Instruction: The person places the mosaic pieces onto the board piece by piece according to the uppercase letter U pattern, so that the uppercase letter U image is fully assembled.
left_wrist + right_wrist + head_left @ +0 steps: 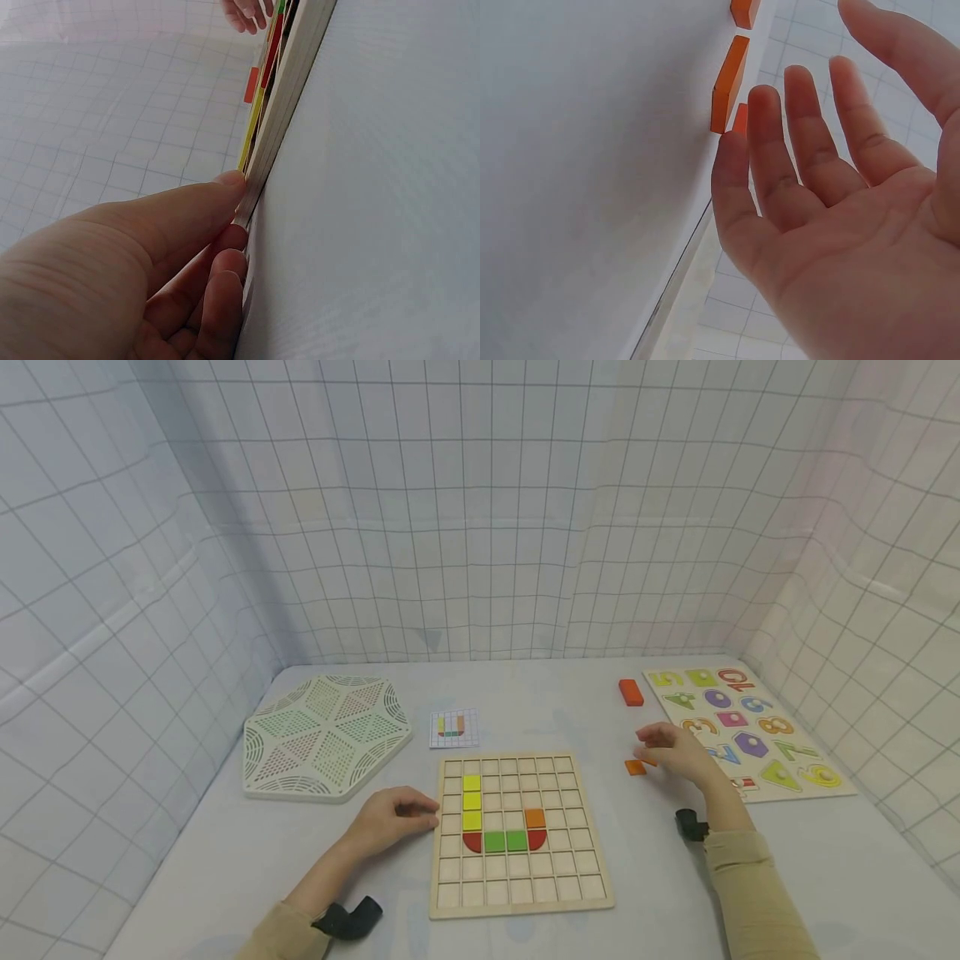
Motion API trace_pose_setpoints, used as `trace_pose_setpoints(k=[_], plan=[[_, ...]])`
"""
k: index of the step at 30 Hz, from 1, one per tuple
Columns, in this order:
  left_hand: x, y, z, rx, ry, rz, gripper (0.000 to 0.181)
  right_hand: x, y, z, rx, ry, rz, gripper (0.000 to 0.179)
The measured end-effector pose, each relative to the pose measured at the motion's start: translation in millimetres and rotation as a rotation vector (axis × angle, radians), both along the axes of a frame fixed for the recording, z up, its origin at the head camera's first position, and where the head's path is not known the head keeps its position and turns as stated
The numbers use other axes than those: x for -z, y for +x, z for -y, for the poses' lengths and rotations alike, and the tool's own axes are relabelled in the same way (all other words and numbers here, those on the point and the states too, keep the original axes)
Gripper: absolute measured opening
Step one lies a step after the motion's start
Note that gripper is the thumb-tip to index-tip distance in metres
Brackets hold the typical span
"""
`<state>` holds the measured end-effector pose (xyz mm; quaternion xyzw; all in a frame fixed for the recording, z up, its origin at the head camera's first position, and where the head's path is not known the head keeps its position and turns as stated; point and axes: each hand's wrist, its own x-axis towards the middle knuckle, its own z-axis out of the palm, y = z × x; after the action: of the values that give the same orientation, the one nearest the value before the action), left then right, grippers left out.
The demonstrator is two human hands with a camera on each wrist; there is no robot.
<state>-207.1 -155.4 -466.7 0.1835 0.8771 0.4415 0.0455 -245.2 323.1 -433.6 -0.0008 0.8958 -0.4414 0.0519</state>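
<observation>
A wooden grid board (501, 911) lies at the front middle. Yellow, green, dark red and orange tiles form a U shape on it. At the board's left edge, my left hand (395, 820) holds the rim with thumb and fingertips; the thumb (187, 206) meets the edge in the left wrist view. My right hand (677, 752) hovers by two loose orange tiles, its fingers slightly bent with nothing between them. One orange tile (636, 767) shows fully in the head view; the other is partly covered by the fingers. In the right wrist view, an orange tile (730, 84) stands just beyond the fingertips.
Behind the board lies a small pattern card (465, 717) with a coloured U. A pale hexagonal pegboard (327, 735) is at the left. On the right are a number-and-shape puzzle board (712, 717) and a red-orange block (631, 692). Gridded cloth walls surround the table.
</observation>
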Motion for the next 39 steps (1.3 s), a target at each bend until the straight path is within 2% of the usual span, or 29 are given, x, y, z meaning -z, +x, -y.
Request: trace_pose_setpoints(k=[9, 39], plan=[[-1.2, -0.4, -0.8, 0.002, -0.002, -0.002, 0.019, 1.2, 0.2, -2.0, -0.022, 0.024, -0.006, 0.045], [-1.6, 0.0, -0.5, -0.005, 0.001, 0.013, 0.019, 5.7, -0.6, 1.8, -0.004, 0.072, -0.006, 0.041]])
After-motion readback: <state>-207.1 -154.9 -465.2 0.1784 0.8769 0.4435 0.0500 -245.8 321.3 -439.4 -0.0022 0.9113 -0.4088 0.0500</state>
